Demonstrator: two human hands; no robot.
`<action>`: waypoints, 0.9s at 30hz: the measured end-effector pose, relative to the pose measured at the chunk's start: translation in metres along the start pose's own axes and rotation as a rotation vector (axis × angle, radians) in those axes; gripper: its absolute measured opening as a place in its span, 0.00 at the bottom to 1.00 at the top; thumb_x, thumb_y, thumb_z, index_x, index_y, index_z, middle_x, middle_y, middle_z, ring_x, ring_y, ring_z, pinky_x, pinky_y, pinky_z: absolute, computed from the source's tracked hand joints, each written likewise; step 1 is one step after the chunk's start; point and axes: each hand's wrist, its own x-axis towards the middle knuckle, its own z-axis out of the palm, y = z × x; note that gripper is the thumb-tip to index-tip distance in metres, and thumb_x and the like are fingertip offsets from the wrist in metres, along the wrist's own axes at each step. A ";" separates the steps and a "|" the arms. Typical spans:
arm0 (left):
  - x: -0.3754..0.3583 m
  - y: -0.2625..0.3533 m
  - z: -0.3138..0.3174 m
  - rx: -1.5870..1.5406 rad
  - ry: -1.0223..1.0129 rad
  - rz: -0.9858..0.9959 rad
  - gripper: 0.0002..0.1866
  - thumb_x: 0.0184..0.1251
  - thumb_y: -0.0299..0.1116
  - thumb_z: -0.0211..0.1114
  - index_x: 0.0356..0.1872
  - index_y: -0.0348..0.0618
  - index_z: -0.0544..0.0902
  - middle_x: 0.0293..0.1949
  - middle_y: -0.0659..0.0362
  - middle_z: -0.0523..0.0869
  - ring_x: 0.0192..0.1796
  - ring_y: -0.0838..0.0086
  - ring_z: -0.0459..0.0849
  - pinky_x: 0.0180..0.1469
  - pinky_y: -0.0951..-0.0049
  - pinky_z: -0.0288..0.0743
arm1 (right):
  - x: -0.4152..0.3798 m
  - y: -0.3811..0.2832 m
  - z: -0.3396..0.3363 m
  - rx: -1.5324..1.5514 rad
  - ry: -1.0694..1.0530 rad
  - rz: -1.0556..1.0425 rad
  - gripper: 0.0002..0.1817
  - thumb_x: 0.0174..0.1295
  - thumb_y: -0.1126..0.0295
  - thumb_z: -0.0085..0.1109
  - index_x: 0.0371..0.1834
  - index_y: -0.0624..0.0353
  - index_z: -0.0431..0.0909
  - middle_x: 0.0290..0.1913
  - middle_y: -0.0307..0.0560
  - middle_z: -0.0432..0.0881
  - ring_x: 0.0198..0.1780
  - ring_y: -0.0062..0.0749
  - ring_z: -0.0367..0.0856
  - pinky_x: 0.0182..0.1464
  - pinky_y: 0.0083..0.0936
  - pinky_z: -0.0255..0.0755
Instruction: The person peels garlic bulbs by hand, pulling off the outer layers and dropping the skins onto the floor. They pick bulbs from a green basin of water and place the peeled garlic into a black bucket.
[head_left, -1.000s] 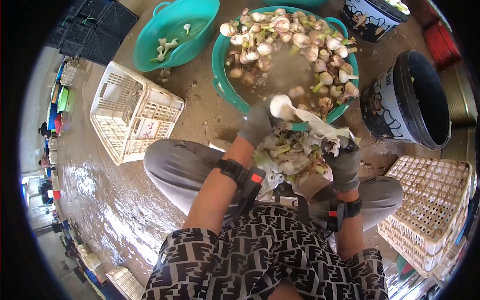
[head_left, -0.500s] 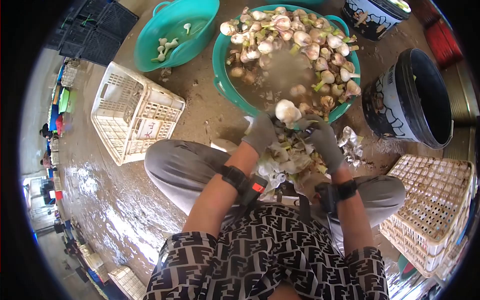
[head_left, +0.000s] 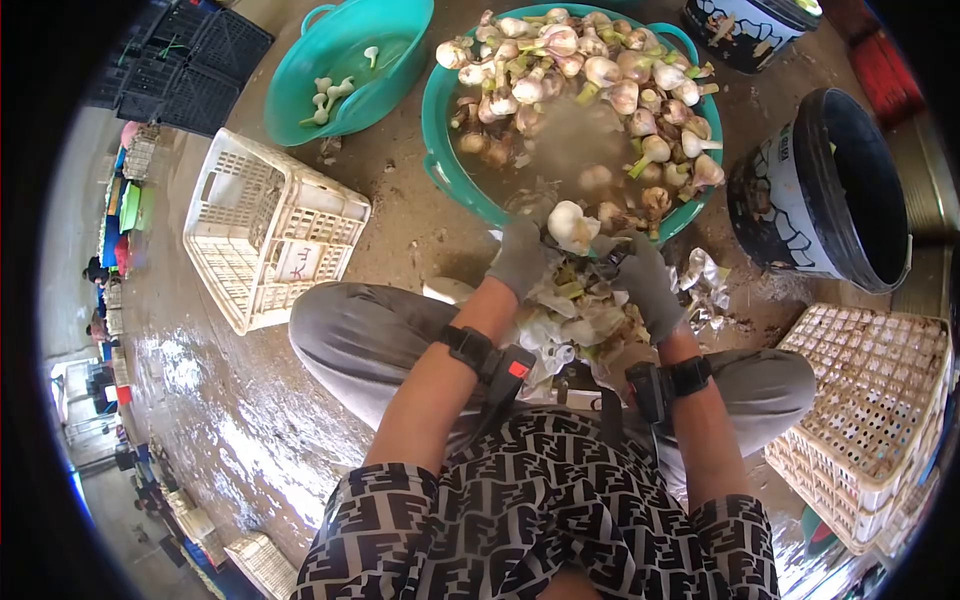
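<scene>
The left hand [head_left: 521, 257] grips a garlic bulb [head_left: 572, 227] at the large basin's [head_left: 456, 186] near edge. The right hand [head_left: 645, 285] curls beside it, its exact grip unclear.

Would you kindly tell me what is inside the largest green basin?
The basin holds garlic bulbs heaped at its far and right sides, and murky water. The water hides the bottom; whatever lies under the heap is covered.

A black-and-beige patterned shirt [head_left: 540, 490], grey trousers [head_left: 350, 335], a teal-green tub [head_left: 447, 165] and cream crates [head_left: 870, 400].
</scene>
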 end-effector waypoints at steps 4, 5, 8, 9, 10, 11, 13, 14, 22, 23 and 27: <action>-0.007 0.032 0.028 -0.893 0.098 -0.596 0.16 0.71 0.39 0.47 0.48 0.41 0.78 0.39 0.56 0.83 0.35 0.70 0.83 0.36 0.73 0.77 | 0.013 0.029 0.027 0.138 0.045 0.110 0.19 0.57 0.61 0.61 0.46 0.64 0.76 0.32 0.50 0.83 0.32 0.33 0.82 0.33 0.27 0.74; -0.014 0.065 0.028 -0.907 0.066 -0.680 0.15 0.70 0.37 0.49 0.49 0.41 0.77 0.39 0.56 0.83 0.37 0.68 0.84 0.36 0.74 0.77 | 0.019 0.042 0.035 0.209 0.082 0.145 0.18 0.57 0.62 0.60 0.47 0.63 0.76 0.31 0.50 0.83 0.30 0.32 0.82 0.31 0.25 0.74; -0.009 0.004 0.020 0.416 0.122 0.135 0.16 0.63 0.43 0.57 0.43 0.40 0.78 0.37 0.48 0.83 0.36 0.56 0.82 0.37 0.61 0.76 | 0.002 0.001 0.007 0.581 -0.243 0.271 0.13 0.60 0.71 0.52 0.47 0.64 0.75 0.30 0.44 0.81 0.23 0.21 0.77 0.23 0.16 0.70; -0.004 -0.005 0.019 0.643 0.176 0.209 0.17 0.62 0.44 0.59 0.41 0.40 0.78 0.37 0.47 0.83 0.36 0.53 0.82 0.37 0.59 0.75 | -0.007 -0.021 -0.001 0.610 -0.211 0.219 0.13 0.61 0.72 0.51 0.47 0.64 0.75 0.30 0.44 0.80 0.23 0.21 0.77 0.22 0.16 0.69; 0.007 -0.004 0.024 0.544 0.259 -0.010 0.17 0.61 0.44 0.59 0.40 0.40 0.79 0.37 0.47 0.83 0.36 0.53 0.82 0.37 0.58 0.75 | -0.019 -0.045 -0.005 0.639 -0.179 0.174 0.13 0.61 0.72 0.50 0.48 0.65 0.74 0.29 0.44 0.80 0.22 0.20 0.77 0.22 0.15 0.69; 0.011 -0.004 0.028 0.437 0.340 -0.232 0.17 0.61 0.44 0.60 0.40 0.39 0.79 0.38 0.47 0.83 0.36 0.53 0.82 0.38 0.58 0.74 | -0.027 -0.056 -0.007 0.663 -0.148 0.132 0.13 0.62 0.73 0.49 0.49 0.65 0.73 0.29 0.43 0.80 0.22 0.20 0.77 0.22 0.15 0.69; 0.016 0.004 0.015 0.139 0.340 -0.239 0.17 0.59 0.44 0.61 0.38 0.39 0.80 0.36 0.48 0.83 0.35 0.56 0.82 0.37 0.61 0.74 | -0.026 -0.052 -0.009 0.669 -0.124 0.009 0.13 0.62 0.74 0.48 0.50 0.65 0.73 0.28 0.42 0.80 0.22 0.21 0.77 0.22 0.14 0.69; 0.015 0.007 0.014 -0.178 0.348 -0.328 0.14 0.61 0.41 0.61 0.38 0.40 0.79 0.30 0.56 0.80 0.31 0.68 0.80 0.31 0.69 0.72 | -0.024 -0.047 -0.009 0.675 -0.106 -0.051 0.13 0.63 0.75 0.47 0.50 0.64 0.72 0.28 0.42 0.80 0.22 0.21 0.77 0.21 0.14 0.69; -0.004 0.081 -0.001 -0.332 0.054 -0.540 0.13 0.62 0.39 0.61 0.39 0.40 0.78 0.34 0.62 0.80 0.29 0.82 0.76 0.28 0.78 0.72 | -0.001 0.024 0.002 0.697 -0.284 0.090 0.31 0.50 0.64 0.65 0.58 0.58 0.65 0.55 0.48 0.71 0.54 0.34 0.74 0.54 0.27 0.72; -0.004 0.090 0.003 -0.347 -0.118 -0.532 0.14 0.62 0.39 0.61 0.41 0.39 0.78 0.34 0.62 0.80 0.30 0.81 0.77 0.30 0.78 0.73 | 0.001 0.032 -0.002 0.583 -0.233 -0.011 0.31 0.49 0.64 0.66 0.57 0.58 0.66 0.53 0.48 0.73 0.52 0.34 0.75 0.53 0.27 0.72; 0.027 0.090 0.033 -0.260 -0.190 -0.191 0.15 0.58 0.34 0.63 0.45 0.38 0.79 0.38 0.56 0.81 0.41 0.69 0.80 0.42 0.70 0.76 | 0.014 0.021 -0.055 -0.034 0.237 -0.451 0.15 0.51 0.74 0.61 0.42 0.66 0.76 0.32 0.44 0.82 0.33 0.27 0.82 0.35 0.20 0.76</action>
